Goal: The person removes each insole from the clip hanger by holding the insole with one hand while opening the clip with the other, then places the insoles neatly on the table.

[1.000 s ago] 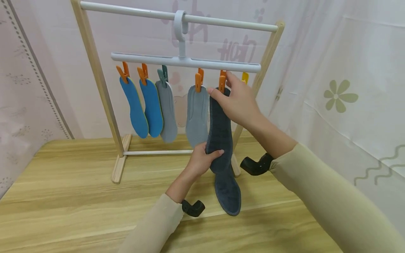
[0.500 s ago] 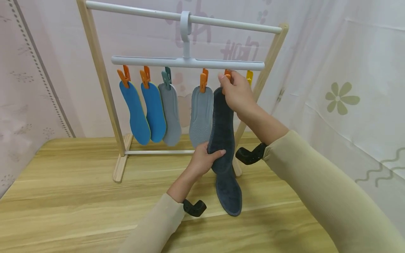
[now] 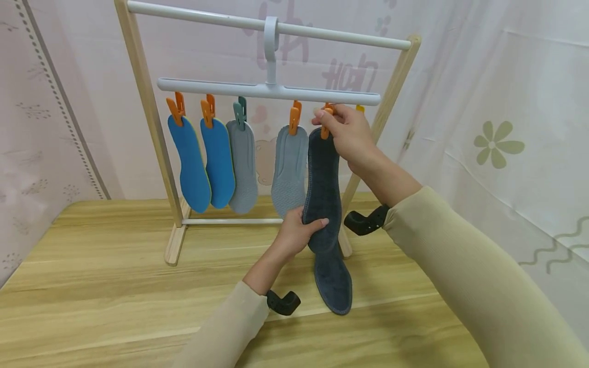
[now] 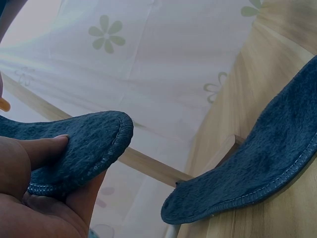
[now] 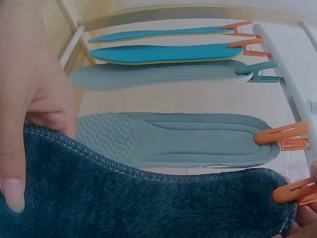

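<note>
Hanger (image 3: 271,91) is shifting slightly left since the earlier frame. Below it, we are holding the upper dark insole (image 3: 323,179), left hand (image 3: 295,232) gripping its lower part, right hand (image 3: 352,132) pinching the orange clip (image 3: 325,132) atop; we are judging it light, pliable, best gripped by its edge.

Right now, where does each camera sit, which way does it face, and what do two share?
Head: worn there, facing forward and down at the hanger; shows left hand and right hand.
Left wrist: worn there, facing the flowered curtain past the held insole; shows mainly left hand.
Right wrist: worn there, facing leftward along clipped insoles; shows left hand, part of right hand.
Head and right wrist share blue insoles.
</note>
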`<state>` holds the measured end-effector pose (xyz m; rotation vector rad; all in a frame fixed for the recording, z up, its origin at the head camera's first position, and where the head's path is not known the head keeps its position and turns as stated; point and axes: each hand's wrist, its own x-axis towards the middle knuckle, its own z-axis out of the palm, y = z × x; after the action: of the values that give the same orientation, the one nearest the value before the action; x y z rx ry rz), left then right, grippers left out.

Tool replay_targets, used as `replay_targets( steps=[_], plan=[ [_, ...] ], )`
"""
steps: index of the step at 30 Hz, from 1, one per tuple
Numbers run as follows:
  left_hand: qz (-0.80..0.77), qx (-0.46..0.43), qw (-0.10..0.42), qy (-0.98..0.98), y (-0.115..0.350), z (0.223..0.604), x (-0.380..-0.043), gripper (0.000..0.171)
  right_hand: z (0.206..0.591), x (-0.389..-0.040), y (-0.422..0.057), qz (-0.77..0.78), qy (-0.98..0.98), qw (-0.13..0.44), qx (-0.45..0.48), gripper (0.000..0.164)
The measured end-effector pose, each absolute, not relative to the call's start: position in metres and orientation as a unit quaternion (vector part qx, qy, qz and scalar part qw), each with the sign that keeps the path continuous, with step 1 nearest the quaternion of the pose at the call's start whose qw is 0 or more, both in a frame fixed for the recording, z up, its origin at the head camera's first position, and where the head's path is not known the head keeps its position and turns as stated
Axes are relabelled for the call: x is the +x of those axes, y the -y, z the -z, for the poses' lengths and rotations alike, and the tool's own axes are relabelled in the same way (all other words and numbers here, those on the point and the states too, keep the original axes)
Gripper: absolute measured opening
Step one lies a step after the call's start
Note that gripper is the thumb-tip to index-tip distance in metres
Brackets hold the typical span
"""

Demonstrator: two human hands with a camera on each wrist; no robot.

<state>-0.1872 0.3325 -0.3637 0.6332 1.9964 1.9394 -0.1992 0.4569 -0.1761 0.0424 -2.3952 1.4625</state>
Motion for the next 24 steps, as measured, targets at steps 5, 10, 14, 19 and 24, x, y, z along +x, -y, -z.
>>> replay_targets(
  steps=[5,10,14,19,24],
  plan=[
    [-0.673,0.226,0.140,-0.690,-0.3316,0.3634,-0.1874,0.034,0.1777,-0.2019,-0.4567,-0.528,0.831,0.175,0.010,0.036],
    [-0.674,0.229,0.143,-0.687,-0.3322,0.3639,-0.1881,0.033,0.1766,-0.2029,-0.4554,-0.552,0.813,0.182,-0.006,0.037],
    [-0.676,0.228,0.146,-0.685,-0.3329,0.3638,-0.1887,0.033,0.1746,-0.2036,-0.4542,-0.571,0.799,0.186,-0.021,0.038],
    [-0.672,0.225,0.148,-0.690,-0.3312,0.3617,-0.1876,0.035,0.1742,-0.2055,-0.4535,-0.578,0.795,0.183,-0.023,0.038],
    [-0.663,0.227,0.147,-0.698,-0.3272,0.3622,-0.1859,0.035,0.1746,-0.2092,-0.4528,-0.597,0.782,0.177,-0.020,0.037]
  ],
)
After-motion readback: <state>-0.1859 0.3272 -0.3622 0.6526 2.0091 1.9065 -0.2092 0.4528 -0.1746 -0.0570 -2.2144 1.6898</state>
